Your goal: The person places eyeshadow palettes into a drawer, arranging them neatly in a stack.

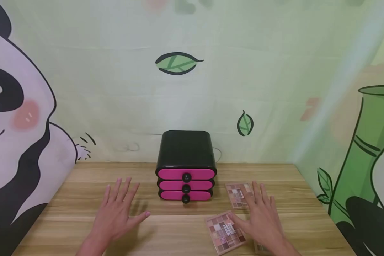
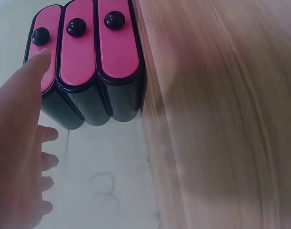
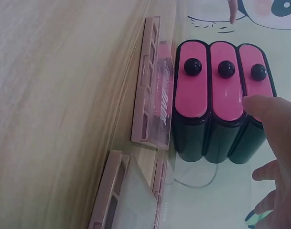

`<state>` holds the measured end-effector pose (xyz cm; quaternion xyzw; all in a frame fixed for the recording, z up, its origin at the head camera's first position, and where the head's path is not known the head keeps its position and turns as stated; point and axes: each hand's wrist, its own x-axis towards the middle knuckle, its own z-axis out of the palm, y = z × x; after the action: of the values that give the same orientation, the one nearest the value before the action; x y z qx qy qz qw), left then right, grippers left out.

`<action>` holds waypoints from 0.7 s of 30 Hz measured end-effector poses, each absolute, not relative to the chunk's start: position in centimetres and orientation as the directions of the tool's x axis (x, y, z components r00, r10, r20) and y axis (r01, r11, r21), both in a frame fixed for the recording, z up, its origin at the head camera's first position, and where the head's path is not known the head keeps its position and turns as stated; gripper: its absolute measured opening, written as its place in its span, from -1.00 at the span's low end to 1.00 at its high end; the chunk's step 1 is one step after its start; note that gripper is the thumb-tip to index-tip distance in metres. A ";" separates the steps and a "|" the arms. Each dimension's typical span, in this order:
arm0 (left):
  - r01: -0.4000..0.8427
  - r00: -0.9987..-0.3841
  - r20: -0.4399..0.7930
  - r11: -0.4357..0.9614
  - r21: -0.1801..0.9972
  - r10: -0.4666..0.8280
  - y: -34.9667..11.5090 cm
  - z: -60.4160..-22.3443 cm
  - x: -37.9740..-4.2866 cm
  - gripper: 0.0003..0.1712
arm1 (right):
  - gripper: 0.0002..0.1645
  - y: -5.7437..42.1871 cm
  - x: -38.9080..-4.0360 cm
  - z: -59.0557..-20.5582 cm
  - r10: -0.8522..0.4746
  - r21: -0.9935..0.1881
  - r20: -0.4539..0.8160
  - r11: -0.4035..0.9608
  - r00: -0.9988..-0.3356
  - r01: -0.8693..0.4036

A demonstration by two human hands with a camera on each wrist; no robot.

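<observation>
Both hands released: cabinet closed, palettes on the right

My left hand point(image 1: 116, 217) hangs over the left part of the table point(image 1: 172, 234), fingers spread and thumb pointing inward, grasping nothing. It is nearest the drawer cabinet point(image 1: 186, 149), with bare wood between.

The cabinet stands near the middle of the table's back edge. Its pink drawers point(image 1: 171, 174) face me, which I judge puts their black knobs point(image 1: 186, 177) within easy reach. All three drawers are pushed in, so I cannot tell what they hold.

To the right of the cabinet, towards the table's front edge, the near palette point(image 1: 225, 233) lies flat and turned askew. Its colour pans point(image 1: 217, 227) sit in a grid beneath a clear lid point(image 3: 159, 131); lying face up probably keeps the shades readable. The far palette point(image 1: 234, 196) rests behind it, closer to the cabinet, partly covered by my fingers from above. A third palette point(image 1: 260, 249) peeks out below my wrist, too hidden to read its contents.

My right hand point(image 1: 262, 222) is spread above these palettes, apart from them in the wrist view, holding nothing either.
</observation>
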<state>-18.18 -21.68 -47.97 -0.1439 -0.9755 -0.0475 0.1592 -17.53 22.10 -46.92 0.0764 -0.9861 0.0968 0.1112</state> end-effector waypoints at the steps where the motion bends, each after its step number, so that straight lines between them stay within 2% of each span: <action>1: 0.300 -0.904 0.330 0.953 0.043 0.270 -21.7 -47.9 -18.2 0.17 | 0.19 22.1 -17.5 -46.9 -0.130 -0.173 0.233 0.970 -0.964 -0.172; 8: 0.346 -0.867 0.396 0.938 0.038 0.304 -21.6 -47.2 -18.8 0.08 | 0.20 22.3 -17.4 -46.1 -0.146 -0.163 0.247 0.968 -0.958 -0.190; 21: 0.445 -0.805 0.458 0.894 0.044 0.378 -21.2 -43.8 -21.9 0.02 | 0.07 21.4 -17.7 -43.1 -0.170 -0.267 0.344 0.925 -0.923 -0.270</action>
<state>-21.86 -21.18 -43.83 -0.2173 -0.9470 -0.0746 0.2246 -17.68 21.35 -43.07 0.1138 -0.9681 0.1565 0.1592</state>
